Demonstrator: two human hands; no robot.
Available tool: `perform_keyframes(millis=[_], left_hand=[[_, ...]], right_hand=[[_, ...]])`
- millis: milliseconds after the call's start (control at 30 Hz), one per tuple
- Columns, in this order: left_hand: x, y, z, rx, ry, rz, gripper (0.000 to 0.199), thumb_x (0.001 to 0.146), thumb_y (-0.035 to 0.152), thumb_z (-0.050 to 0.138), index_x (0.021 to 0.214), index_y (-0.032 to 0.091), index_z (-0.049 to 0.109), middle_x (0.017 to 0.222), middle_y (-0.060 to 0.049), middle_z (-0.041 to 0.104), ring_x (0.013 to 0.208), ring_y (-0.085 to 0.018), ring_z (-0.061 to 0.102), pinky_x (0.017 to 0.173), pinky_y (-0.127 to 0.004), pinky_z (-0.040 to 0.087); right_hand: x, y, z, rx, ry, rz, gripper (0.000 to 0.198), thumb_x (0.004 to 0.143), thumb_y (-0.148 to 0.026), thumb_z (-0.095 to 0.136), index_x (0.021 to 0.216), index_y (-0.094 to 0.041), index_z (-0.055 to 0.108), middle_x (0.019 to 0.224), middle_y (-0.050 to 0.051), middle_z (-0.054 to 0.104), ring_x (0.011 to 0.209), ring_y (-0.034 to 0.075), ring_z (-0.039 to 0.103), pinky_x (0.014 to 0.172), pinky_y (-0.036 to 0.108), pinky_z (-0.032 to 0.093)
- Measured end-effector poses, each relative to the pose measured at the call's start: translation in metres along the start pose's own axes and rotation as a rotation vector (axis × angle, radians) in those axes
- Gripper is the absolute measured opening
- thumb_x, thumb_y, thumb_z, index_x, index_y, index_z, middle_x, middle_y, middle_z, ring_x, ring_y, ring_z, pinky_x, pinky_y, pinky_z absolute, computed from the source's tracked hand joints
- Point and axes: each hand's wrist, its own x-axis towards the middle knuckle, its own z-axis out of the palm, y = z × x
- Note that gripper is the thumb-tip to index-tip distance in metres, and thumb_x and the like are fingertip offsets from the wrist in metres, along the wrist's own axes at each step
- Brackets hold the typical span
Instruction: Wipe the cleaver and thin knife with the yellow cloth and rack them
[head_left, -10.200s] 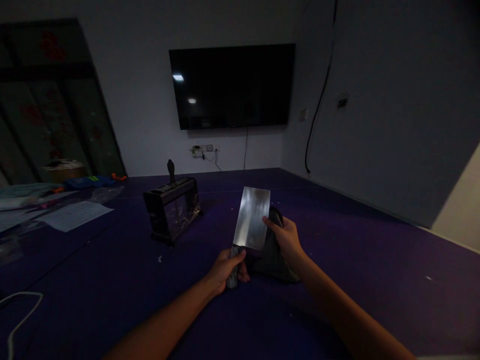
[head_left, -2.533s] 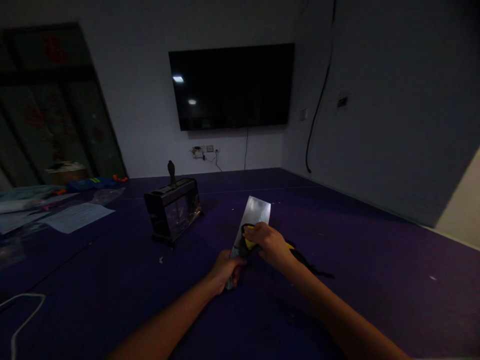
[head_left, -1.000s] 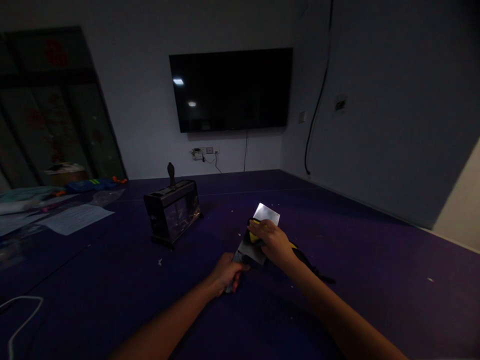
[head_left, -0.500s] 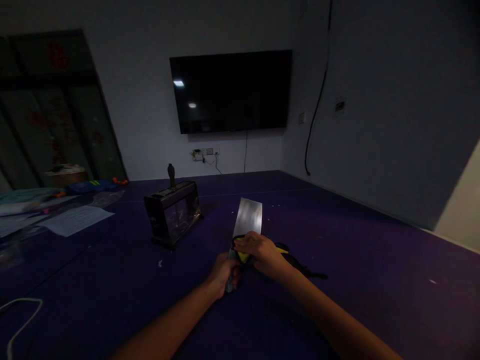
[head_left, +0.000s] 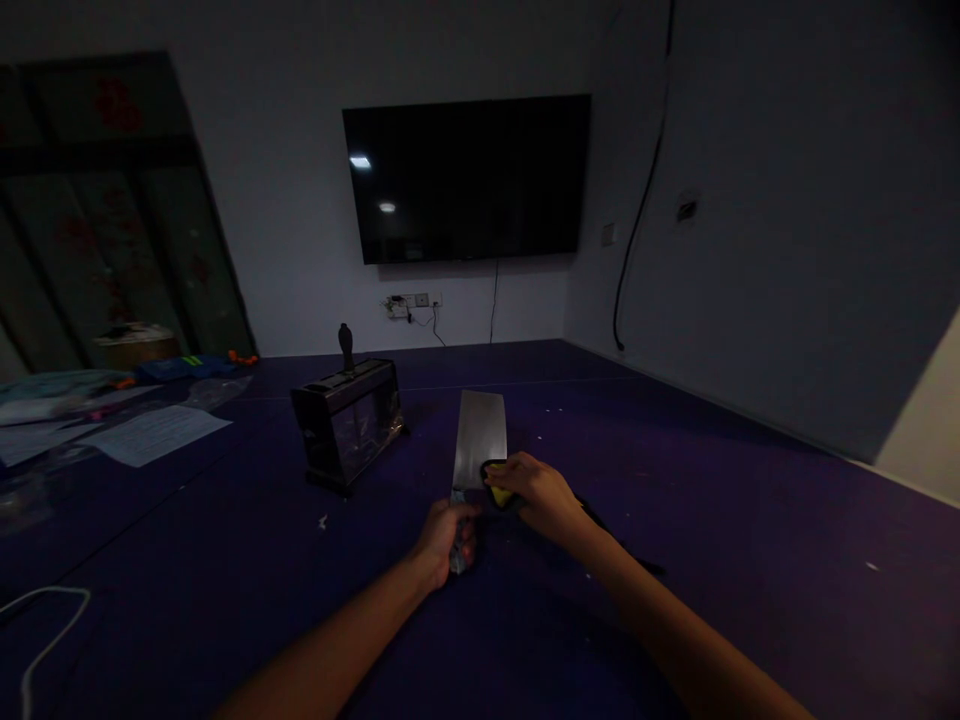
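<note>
Tipped leftward since half a second earlier, a broad, rectangular silver metal cleaver [head_left: 480, 432] is held just below the center of the frame, its grey handle [head_left: 457, 562] wrapped in a person's closed left hand [head_left: 442, 540]; the right hand [head_left: 541, 492], curled, grips a black-and-yellow cloth [head_left: 498, 492] at the cleaver's lower right edge. A boxy black appliance [head_left: 322, 440] sits left of center on a purple surface [head_left: 712, 480]
</note>
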Motion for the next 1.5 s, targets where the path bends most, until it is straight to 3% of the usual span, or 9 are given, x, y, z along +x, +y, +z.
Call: perform_keyframes(millis=[500, 833, 1033, 1133, 1200, 1400, 1500], left_hand=[[-0.004, -0.002, -0.001, 0.203, -0.151, -0.042, 0.025, 0.061, 0.03, 0.059, 0.054, 0.018, 0.038, 0.037, 0.009, 0.035, 0.025, -0.005, 0.032, 0.031, -0.018, 0.025], [-0.005, -0.002, -0.002, 0.261, -0.209, -0.023, 0.023, 0.062, 0.031, 0.059, 0.057, 0.018, 0.04, 0.039, 0.009, 0.037, 0.025, -0.005, 0.032, 0.029, -0.018, 0.024], [-0.008, 0.002, -0.002, 0.308, -0.117, 0.117, 0.029, 0.062, 0.04, 0.061, 0.062, 0.017, 0.043, 0.04, 0.008, 0.04, 0.027, -0.006, 0.036, 0.032, -0.017, 0.024], [-0.006, 0.029, -0.008, 0.442, 0.003, 0.254, 0.032, 0.063, 0.044, 0.062, 0.062, 0.018, 0.044, 0.04, 0.007, 0.043, 0.03, -0.007, 0.04, 0.036, -0.018, 0.028], [-0.005, 0.061, -0.016, 0.58, 0.112, 0.335, 0.032, 0.064, 0.045, 0.062, 0.06, 0.017, 0.045, 0.042, 0.004, 0.047, 0.036, -0.009, 0.044, 0.04, -0.02, 0.032], [-0.02, 0.198, -0.039, 1.246, 0.539, 0.43, 0.036, 0.06, 0.048, 0.068, 0.061, 0.015, 0.052, 0.041, 0.004, 0.046, 0.041, -0.011, 0.045, 0.045, -0.021, 0.026], [-0.035, 0.262, -0.047, 1.436, 0.655, 0.374, 0.035, 0.064, 0.043, 0.069, 0.067, 0.011, 0.056, 0.039, 0.003, 0.045, 0.044, -0.011, 0.047, 0.049, -0.021, 0.028]], right_hand=[[-0.008, 0.039, -0.011, -0.156, 0.313, 0.349, 0.061, 0.056, 0.003, 0.045, 0.108, -0.025, 0.063, 0.106, 0.005, 0.059, 0.093, 0.017, 0.056, 0.079, 0.026, 0.045], [-0.014, 0.048, -0.007, -0.269, 0.45, 0.389, 0.063, 0.059, 0.001, 0.044, 0.115, -0.023, 0.058, 0.106, 0.004, 0.063, 0.1, 0.021, 0.05, 0.082, 0.033, 0.046], [-0.018, 0.057, 0.0, -0.286, 0.489, 0.426, 0.058, 0.061, -0.001, 0.044, 0.114, -0.02, 0.058, 0.113, 0.004, 0.062, 0.101, 0.024, 0.049, 0.081, 0.037, 0.046], [-0.018, 0.058, 0.003, -0.288, 0.439, 0.394, 0.057, 0.06, 0.0, 0.045, 0.111, -0.022, 0.059, 0.11, 0.003, 0.063, 0.099, 0.023, 0.05, 0.081, 0.036, 0.045], [-0.017, 0.056, 0.005, -0.292, 0.396, 0.38, 0.054, 0.061, 0.0, 0.047, 0.109, -0.022, 0.06, 0.107, 0.003, 0.065, 0.097, 0.022, 0.051, 0.081, 0.034, 0.045], [-0.012, 0.046, 0.005, -0.266, 0.278, 0.381, 0.052, 0.061, 0.0, 0.047, 0.107, -0.018, 0.062, 0.105, 0.007, 0.065, 0.096, 0.022, 0.052, 0.08, 0.031, 0.044], [-0.011, 0.044, 0.004, -0.258, 0.245, 0.38, 0.051, 0.06, -0.001, 0.047, 0.105, -0.019, 0.063, 0.104, 0.007, 0.065, 0.095, 0.023, 0.052, 0.078, 0.031, 0.044]])
